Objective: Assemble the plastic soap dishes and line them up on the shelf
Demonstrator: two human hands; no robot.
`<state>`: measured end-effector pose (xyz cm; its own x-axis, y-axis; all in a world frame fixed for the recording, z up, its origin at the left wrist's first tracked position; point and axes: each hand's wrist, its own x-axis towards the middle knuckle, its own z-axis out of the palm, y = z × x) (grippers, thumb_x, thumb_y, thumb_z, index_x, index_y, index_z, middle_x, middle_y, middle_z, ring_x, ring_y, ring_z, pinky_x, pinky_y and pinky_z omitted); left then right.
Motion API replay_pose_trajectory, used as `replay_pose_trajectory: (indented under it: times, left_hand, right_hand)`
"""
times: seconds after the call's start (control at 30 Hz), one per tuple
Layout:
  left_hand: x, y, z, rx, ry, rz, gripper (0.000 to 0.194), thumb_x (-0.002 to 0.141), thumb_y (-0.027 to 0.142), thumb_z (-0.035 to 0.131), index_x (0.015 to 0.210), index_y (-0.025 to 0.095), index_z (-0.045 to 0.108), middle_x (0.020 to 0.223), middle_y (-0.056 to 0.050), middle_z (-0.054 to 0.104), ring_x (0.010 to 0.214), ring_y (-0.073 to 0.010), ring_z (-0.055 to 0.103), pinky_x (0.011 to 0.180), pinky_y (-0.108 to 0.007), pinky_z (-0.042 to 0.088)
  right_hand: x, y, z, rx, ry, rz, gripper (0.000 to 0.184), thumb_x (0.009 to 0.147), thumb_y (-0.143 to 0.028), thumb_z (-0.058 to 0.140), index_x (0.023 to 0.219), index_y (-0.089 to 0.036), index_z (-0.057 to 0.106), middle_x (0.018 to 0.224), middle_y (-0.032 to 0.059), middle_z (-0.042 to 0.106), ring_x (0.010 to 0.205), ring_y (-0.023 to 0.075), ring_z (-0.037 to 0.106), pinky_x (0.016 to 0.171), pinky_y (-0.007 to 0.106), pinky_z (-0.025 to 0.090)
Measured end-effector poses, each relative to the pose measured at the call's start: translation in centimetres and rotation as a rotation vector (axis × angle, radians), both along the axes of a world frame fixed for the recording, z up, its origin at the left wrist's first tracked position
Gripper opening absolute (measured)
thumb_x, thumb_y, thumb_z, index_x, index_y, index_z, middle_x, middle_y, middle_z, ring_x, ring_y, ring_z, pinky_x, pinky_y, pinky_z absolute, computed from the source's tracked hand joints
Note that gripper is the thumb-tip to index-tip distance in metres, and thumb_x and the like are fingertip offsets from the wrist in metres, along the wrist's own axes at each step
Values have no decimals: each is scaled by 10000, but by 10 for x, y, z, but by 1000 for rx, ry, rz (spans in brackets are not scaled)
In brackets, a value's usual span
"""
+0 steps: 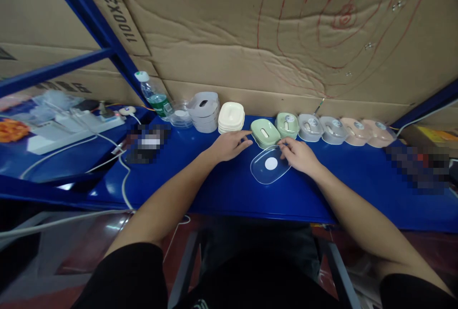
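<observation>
1. On the blue surface (222,190), between my two hands, the light-green container (265,131) sits with its white slot piece facing up, its long axis running from far left to near right.
2. Just on the near side of it I have the clear lid (262,168), marked with a round white sticker (271,163). Its long axis slants the other way, from near left to far right; from here I cannot tell whether it rests flat.
3. My right hand (299,155) is nearer the lid: its fingers are closed on the far-right rim.
4. My left hand (232,147) has thumb and index finger apart, the index tip right by the container's left edge; I cannot tell if they touch.
5. So the container lies left of my right fingers and right of my left ones.
6. Behind the left hand stands the cream stack (232,116); beyond the right, a lidded green container (287,124).
</observation>
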<state>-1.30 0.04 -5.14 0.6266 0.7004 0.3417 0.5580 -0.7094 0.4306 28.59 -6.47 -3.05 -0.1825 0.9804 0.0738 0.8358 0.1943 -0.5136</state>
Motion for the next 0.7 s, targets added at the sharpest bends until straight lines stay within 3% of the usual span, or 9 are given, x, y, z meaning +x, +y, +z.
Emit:
replay_pose_trajectory:
  times: [0.13, 0.27, 0.43, 0.6, 0.7]
  left_hand:
    - [1, -5, 2, -105, 13, -107, 702, 1015, 712, 567, 1468, 183, 659, 1166, -112, 813, 830, -211, 750, 763, -356, 589]
    - [6, -7, 0, -72, 16, -190, 732, 990, 760, 570, 1483, 225, 654, 1293, -125, 782, 944, -245, 747, 844, -408, 598]
    - [18, -4, -8, -1, 25, -287, 688, 1029, 741, 499, 1476, 245, 663, 1304, -136, 779, 1070, -292, 739, 955, -481, 593]
    - [20, 1, -13, 106, 15, -160, 647, 1070, 691, 465, 1465, 213, 652, 1506, -172, 671, 1367, -341, 654, 1139, -561, 533]
    - [14, 3, -12, 111, 4, -82, 600, 1105, 628, 430, 1418, 182, 677, 1394, -178, 732, 1280, -323, 709, 1090, -545, 570]
  right_hand:
    - [-4, -5, 5, 22, -275, -17, 298, 1049, -330, 449, 1164, -241, 709, 1009, 81, 842, 958, 295, 783, 737, 355, 487]
    - [-11, -9, 5, -1, -398, -3, 402, 1066, -340, 385, 1313, -223, 680, 1140, 129, 828, 1004, 331, 783, 775, 392, 514]
    - [-15, -8, 2, -108, -382, 75, 504, 1050, -333, 388, 1469, -229, 646, 1278, 142, 804, 1114, 341, 774, 878, 429, 556]
    - [-14, -2, -5, -99, -303, 132, 643, 1048, -329, 404, 1678, -214, 457, 1393, 168, 763, 1207, 369, 754, 981, 482, 571]
    - [-12, 0, -9, -71, -253, 130, 646, 1039, -319, 448, 1677, -218, 468, 1313, 155, 799, 1171, 361, 768, 965, 476, 584]
